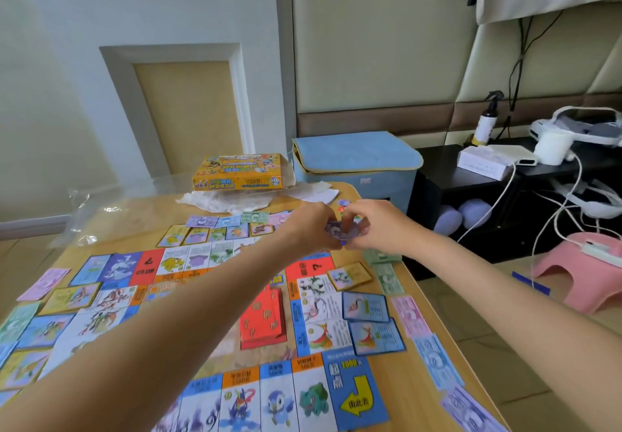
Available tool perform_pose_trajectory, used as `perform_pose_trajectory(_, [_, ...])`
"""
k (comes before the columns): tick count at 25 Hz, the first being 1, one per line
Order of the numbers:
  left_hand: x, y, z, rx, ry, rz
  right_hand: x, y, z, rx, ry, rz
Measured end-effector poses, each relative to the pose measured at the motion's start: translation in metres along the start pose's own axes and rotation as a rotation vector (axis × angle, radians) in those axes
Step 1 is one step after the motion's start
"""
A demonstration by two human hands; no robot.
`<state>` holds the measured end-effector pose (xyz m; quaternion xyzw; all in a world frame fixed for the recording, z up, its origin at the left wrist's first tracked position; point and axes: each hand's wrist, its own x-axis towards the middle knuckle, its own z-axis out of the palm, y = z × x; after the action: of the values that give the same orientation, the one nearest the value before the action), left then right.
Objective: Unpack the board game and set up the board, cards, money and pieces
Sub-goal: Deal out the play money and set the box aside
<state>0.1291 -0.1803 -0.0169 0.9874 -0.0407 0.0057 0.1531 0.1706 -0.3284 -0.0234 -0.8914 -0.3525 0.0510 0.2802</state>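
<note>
We saw both hands meeting just above the centre of the frame, over the far right corner of the board (303,347): the left hand (311,226) and the right hand (377,226) each had fingers curled onto a small purple-blue piece (340,234) pinched between them; what the piece was, we could not tell. The board lay flat on the wooden table (414,398), filling the lower middle of the frame, with a red card stack (264,317) resting near its centre. Property cards (365,307) lay beside the board's right edge, and paper money (412,315) ran in a line further right, down toward the lower right. More cards and notes lay along the left edge. The yellow game box (240,172) sat at the table's far end, above centre, on crumpled white paper (215,201).
</note>
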Motion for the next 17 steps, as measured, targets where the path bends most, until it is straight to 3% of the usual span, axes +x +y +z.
perform_pose_trajectory(4, [0.05, -0.019, -0.01, 0.107, 0.1, 0.006, 0.053, 0.019, -0.01, 0.595, 0.126, 0.146])
perform_pose_trajectory(9, [0.096, -0.037, -0.016, 0.219, 0.138, 0.041, 0.111, 0.04, -0.014, 0.477, 0.144, 0.205])
perform_pose_trajectory(12, [0.114, -0.046, -0.013, 0.202, 0.155, 0.001, 0.13, 0.048, -0.014, 0.577, 0.119, 0.214])
perform_pose_trajectory(15, [0.129, -0.058, -0.007, 0.109, 0.176, -0.101, 0.155, 0.079, -0.011, 0.678, 0.373, 0.388])
perform_pose_trajectory(17, [0.133, -0.068, 0.001, 0.128, 0.15, -0.142, 0.165, 0.106, -0.003, 0.512, 0.497, 0.606])
